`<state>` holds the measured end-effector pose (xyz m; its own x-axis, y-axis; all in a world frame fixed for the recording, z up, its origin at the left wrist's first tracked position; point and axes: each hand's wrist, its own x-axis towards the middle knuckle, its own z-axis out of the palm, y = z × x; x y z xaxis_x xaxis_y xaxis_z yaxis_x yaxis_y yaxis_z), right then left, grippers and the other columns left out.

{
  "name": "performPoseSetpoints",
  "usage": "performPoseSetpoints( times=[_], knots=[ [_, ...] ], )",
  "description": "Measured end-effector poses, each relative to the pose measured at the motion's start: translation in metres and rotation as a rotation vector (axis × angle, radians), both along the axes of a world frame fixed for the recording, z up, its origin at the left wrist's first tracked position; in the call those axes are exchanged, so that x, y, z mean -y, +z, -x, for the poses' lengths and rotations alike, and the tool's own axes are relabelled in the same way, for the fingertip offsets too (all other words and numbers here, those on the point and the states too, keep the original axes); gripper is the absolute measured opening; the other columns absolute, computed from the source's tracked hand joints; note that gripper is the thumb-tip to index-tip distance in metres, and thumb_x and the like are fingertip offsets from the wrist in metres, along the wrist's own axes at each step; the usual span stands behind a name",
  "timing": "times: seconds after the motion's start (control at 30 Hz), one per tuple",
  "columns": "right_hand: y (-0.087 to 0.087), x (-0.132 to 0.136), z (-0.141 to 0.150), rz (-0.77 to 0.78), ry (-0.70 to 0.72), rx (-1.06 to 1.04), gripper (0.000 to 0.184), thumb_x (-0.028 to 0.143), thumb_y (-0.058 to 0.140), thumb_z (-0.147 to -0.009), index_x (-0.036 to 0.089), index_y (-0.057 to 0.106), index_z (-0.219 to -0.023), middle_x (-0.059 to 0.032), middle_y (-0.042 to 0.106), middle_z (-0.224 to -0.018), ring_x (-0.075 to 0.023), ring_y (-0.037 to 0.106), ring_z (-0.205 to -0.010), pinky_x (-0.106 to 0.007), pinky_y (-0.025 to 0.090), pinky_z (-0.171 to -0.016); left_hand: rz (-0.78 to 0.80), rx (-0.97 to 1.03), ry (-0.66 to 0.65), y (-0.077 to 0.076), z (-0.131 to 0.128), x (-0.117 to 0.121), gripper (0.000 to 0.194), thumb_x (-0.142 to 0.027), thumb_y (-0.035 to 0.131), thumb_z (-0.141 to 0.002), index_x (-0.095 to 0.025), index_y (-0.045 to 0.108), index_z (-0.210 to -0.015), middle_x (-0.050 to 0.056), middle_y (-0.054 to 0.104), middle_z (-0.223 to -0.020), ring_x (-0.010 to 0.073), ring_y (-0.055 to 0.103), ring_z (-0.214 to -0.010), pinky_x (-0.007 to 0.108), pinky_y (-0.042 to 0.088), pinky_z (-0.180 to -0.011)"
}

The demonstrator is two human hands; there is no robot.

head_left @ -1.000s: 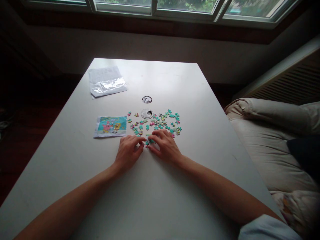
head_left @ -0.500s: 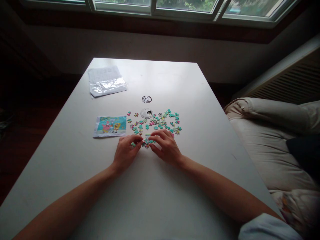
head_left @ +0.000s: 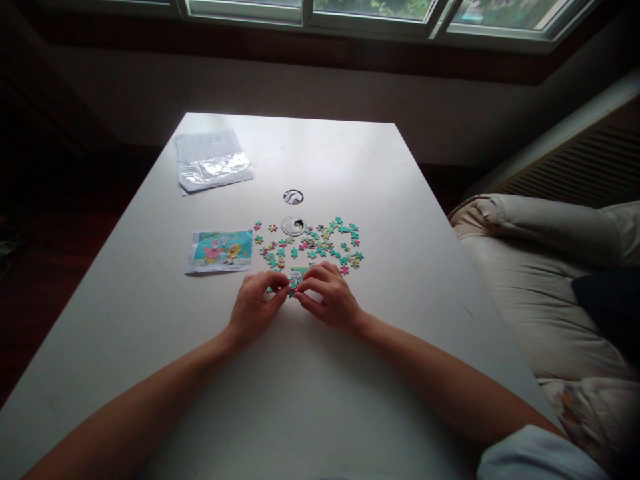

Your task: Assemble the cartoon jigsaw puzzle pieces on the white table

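Puzzle section (head_left: 297, 274) flanked on bench (head_left: 310, 400).
Near edge bracketed by curled left hand (head_left: 257, 300) and right hand (head_left: 330, 297); whether any piece is pinched can't be told. Loose pieces (head_left: 313, 254) spread just beyond.

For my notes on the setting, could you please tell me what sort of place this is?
Probably a living room at home: a cushioned seat stands beside a white table bearing loose puzzle pieces, and a window beyond shows greenery outside.

Papers (head_left: 207, 145) and clear plastic wrapping (head_left: 216, 171), laid at far left of white tabletop (head_left: 345, 157); beige sofa (head_left: 530, 287), placed alongside; sliding window (head_left: 367, 27), set beyond.
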<state>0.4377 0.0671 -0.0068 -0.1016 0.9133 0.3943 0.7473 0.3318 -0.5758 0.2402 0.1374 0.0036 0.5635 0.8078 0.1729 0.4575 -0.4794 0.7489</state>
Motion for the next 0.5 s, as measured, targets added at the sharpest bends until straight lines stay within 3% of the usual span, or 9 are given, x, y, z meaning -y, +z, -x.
performPoseSetpoints(
  times=[0.23, 0.5],
  knots=[
    [0.0004, -0.0008, -0.0006, -0.011, -0.037, -0.055, 0.014, 0.032, 0.063, -0.095, 0.024, 0.071, -0.086, -0.0038, 0.066, -0.086, -0.0212, 0.056, -0.089, -0.040, 0.043, -0.086, 0.041, 0.014, -0.049, 0.0017, -0.0021, 0.0011, 0.007, -0.028, 0.066, -0.089, -0.025, 0.065, -0.096, 0.000, 0.072, -0.091, 0.0173, 0.065, -0.086, 0.034, 0.048, -0.088],
    [0.0006, -0.0022, -0.0035, 0.004, -0.074, -0.042, 0.015, 0.030, 0.061, -0.096, 0.024, 0.071, -0.086, -0.0040, 0.066, -0.088, -0.0212, 0.056, -0.091, -0.040, 0.043, -0.089, 0.025, 0.001, 0.070, -0.0014, 0.0008, -0.0070, 0.006, -0.024, 0.059, -0.091, -0.024, 0.063, -0.097, 0.000, 0.070, -0.090, 0.0172, 0.063, -0.084, 0.032, 0.047, -0.081]
  ],
)
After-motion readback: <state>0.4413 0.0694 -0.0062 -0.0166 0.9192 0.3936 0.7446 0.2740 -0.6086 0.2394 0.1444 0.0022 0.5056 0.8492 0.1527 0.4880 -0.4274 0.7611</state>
